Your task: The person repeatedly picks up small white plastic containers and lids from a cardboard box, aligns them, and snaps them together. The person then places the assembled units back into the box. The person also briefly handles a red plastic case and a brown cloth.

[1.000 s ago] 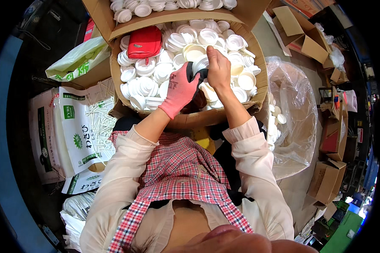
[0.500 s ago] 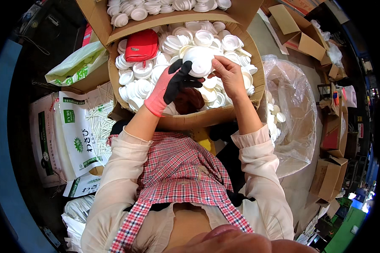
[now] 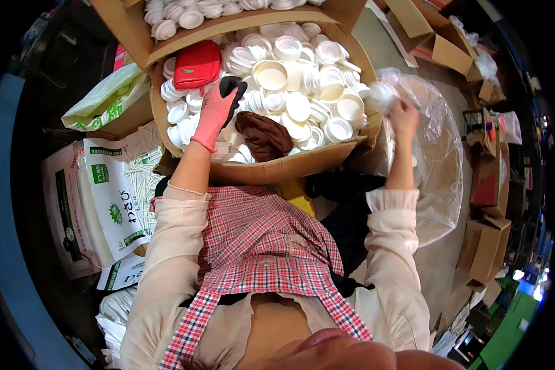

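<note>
A cardboard box (image 3: 277, 168) full of white round plastic lids (image 3: 302, 86) stands in front of me. My left hand (image 3: 219, 108), in a pink and black glove, rests on the lids at the box's left side, beside a red pouch (image 3: 197, 63); what its fingers hold cannot be made out. My bare right hand (image 3: 401, 110) is out past the box's right edge, gripping a white lid (image 3: 383, 94) over a clear plastic bag (image 3: 441, 154). A brown cloth (image 3: 264, 134) lies among the lids near the front wall.
A second cardboard box of white lids (image 3: 191, 15) sits behind the first. Printed sacks (image 3: 114, 197) and a green and white bag (image 3: 102, 102) lie at my left. Several brown cartons (image 3: 484, 185) stand at the right and far right.
My right hand has swung from the middle of the box out to the right with a white lid. My left hand let go of it and dropped back onto the lids at the left.
</note>
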`<state>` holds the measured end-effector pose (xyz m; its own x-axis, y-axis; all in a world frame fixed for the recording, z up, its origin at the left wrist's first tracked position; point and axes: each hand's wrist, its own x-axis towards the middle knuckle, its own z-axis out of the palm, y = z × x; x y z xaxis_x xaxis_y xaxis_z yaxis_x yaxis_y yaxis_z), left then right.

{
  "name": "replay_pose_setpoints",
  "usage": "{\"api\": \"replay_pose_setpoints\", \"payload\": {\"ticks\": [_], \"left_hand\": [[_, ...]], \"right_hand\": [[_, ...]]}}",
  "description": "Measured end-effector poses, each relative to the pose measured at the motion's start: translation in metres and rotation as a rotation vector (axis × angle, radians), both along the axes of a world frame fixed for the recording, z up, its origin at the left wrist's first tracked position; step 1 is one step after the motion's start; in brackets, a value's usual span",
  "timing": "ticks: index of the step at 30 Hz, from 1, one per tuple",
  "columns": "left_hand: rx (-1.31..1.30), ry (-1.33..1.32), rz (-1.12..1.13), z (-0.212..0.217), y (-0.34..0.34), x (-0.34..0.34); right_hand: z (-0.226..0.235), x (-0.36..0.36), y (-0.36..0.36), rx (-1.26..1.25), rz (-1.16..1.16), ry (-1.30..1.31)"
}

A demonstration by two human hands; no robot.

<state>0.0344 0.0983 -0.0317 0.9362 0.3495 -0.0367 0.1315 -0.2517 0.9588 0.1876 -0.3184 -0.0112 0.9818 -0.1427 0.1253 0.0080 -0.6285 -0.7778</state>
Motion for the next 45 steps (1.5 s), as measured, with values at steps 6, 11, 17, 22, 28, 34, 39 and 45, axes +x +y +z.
{"api": "replay_pose_setpoints", "payload": {"ticks": [6,11,17,22,28,34,39,45], "left_hand": [[0.992,0.113,0.339,0.006,0.057,0.024],[1.268,0.243,0.296,-0.027,0.082,0.041],[0.775,0.066,0.246,-0.050,0.118,0.041],[0.507,-0.297,0.329,-0.050,0.119,0.011],[0.465,-0.285,0.388,-0.055,0.099,-0.006],[0.522,-0.492,0.126,-0.018,0.076,-0.033],[0.824,-0.572,0.007,-0.018,0.085,-0.024],[0.834,0.016,0.122,-0.029,0.087,-0.015]], "right_hand": [[-0.010,-0.005,-0.016,-0.297,-0.029,-0.441],[0.000,-0.046,0.134,0.009,0.591,-0.122],[0.014,-0.065,0.292,0.145,0.990,-0.005],[-0.030,-0.037,0.403,0.493,0.785,0.328],[-0.032,-0.024,0.427,0.387,0.658,0.857],[-0.017,-0.075,0.375,0.557,0.598,0.704],[-0.009,-0.069,0.375,0.564,0.596,0.625],[-0.060,-0.021,0.372,0.245,0.490,0.289]]}}
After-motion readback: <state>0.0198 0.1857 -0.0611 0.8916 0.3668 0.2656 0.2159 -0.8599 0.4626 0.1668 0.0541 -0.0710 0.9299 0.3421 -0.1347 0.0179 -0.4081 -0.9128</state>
